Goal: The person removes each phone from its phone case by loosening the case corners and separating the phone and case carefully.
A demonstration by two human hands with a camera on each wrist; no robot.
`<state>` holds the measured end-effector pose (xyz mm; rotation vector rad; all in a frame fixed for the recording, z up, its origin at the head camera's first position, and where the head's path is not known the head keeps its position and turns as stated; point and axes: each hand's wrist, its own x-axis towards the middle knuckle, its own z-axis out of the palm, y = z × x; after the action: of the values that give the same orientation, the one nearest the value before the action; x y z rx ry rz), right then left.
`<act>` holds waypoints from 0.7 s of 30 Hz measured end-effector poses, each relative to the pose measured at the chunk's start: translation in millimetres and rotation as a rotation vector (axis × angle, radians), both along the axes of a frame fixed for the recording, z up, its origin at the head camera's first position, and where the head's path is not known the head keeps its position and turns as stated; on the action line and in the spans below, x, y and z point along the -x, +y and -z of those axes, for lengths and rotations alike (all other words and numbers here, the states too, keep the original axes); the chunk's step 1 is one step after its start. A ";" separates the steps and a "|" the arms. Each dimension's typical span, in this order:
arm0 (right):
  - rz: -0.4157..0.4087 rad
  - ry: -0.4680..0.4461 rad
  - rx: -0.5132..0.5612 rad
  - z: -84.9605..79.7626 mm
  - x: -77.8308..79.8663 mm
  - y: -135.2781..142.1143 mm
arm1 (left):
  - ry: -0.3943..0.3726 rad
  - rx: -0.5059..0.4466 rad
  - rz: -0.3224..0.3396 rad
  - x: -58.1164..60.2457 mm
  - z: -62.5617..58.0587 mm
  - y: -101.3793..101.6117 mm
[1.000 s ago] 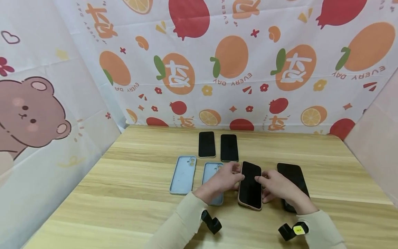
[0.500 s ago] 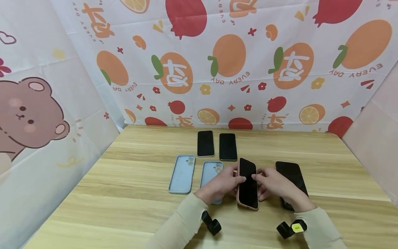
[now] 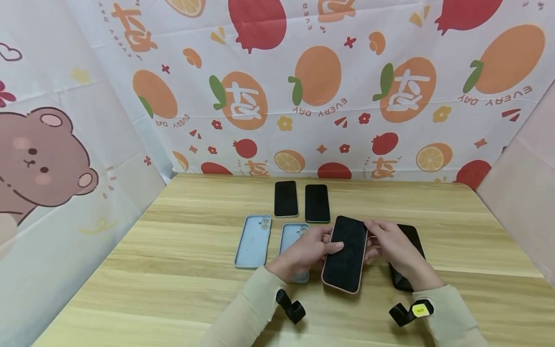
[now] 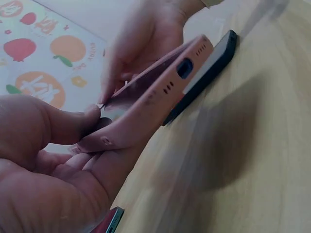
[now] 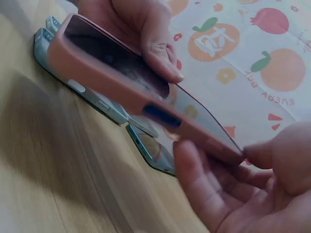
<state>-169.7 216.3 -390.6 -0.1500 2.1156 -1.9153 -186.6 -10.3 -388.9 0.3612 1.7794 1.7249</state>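
A black-screened phone (image 3: 347, 255) in a pink case (image 4: 165, 92) is held tilted over the table between both hands. My left hand (image 3: 312, 248) grips its left edge, the thumb lying on the screen and the fingers curled behind. At the upper right corner my right hand (image 3: 394, 246) pinches the phone, thumb at the rim and fingers along the back. The right wrist view shows the side of the pink case (image 5: 112, 77) with a dark blue patch in a side opening. Beneath my left wrist lies a light blue phone case (image 3: 289, 236), partly hidden.
Another light blue case (image 3: 253, 243) lies further left on the wooden table (image 3: 173, 289). Two dark phones, one on the left (image 3: 286, 198) and one on the right (image 3: 317, 203), lie near the back. A black phone (image 3: 413, 237) sits partly under my right forearm. A fruit-print cloth (image 3: 321, 120) hangs behind.
The pink-cased phone has tilted and turned, its lower end swinging left. My right thumb has moved from the screen's edge to the upper right corner. My left hand keeps its grip.
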 end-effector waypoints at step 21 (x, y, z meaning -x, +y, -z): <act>-0.022 -0.009 0.485 -0.6 -1.9 -9.8 | -0.062 -0.101 0.054 0.3 -10.2 -7.2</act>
<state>-167.7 206.5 -389.9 -0.2599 1.5963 -2.3710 -186.9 -17.5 -378.7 0.3906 1.6277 1.7732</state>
